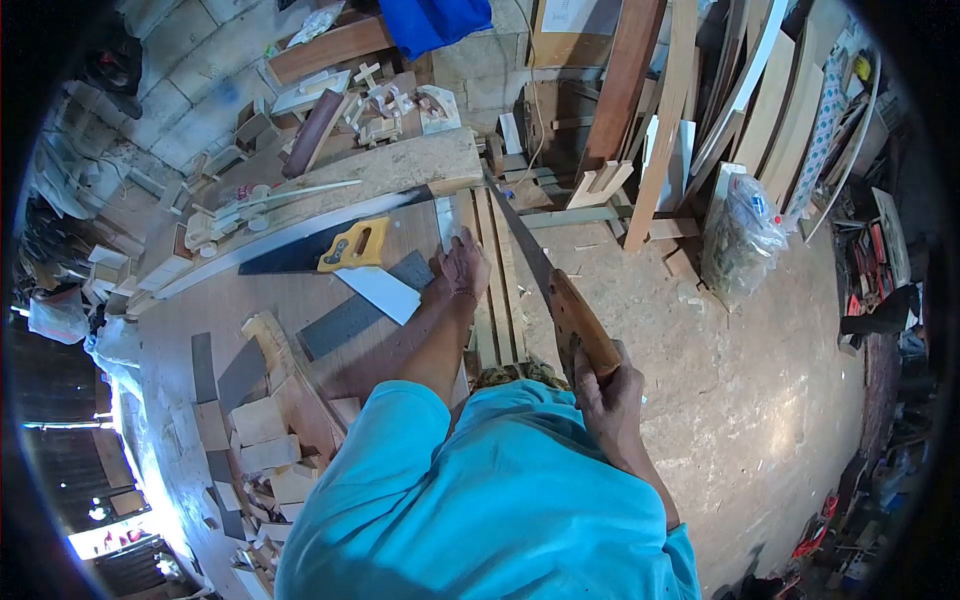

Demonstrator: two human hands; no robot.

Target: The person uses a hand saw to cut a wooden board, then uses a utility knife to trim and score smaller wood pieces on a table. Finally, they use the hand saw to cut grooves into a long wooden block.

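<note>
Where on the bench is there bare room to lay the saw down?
Bare bench top lies between the yellow-handled saw and the block pile, broken only by the grey strip. The left hand presses the slats; the right hand grips the handsaw. The bench's far edge, around the wooden offcuts, is crowded.

daylight glares in from lower left; fisheye bends edges, dark vignette corners, centre sharp.

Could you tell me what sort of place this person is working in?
Most likely a carpentry workshop: a yellow-handled handsaw lies on the workbench, planks lean against the wall, and the right hand grips a wooden-handled saw over wooden slats.
</note>
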